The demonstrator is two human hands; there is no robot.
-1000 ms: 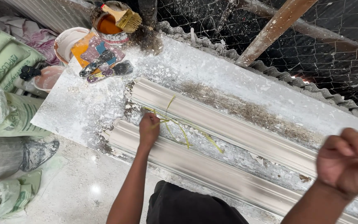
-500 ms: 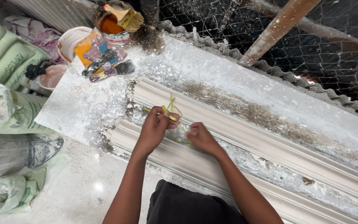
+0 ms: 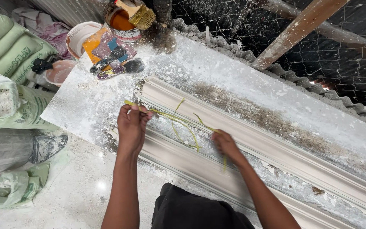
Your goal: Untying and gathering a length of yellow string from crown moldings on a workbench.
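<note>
My left hand pinches the near end of thin yellow-green fibre strands at the left end of a long grey moulding form. My right hand grips the same strands further right, and they hang slack in loops between my hands over the form's groove. The form lies diagonally on a white, plaster-dusted table.
At the table's far corner stand a tin of orange liquid with a brush, a white bowl and scrapers. Green sacks lie left. Wire mesh and a wooden post stand behind.
My right hand came down from a raised fist at the right to the strands, then both hands drew apart along the form, stretching the strands between them.
</note>
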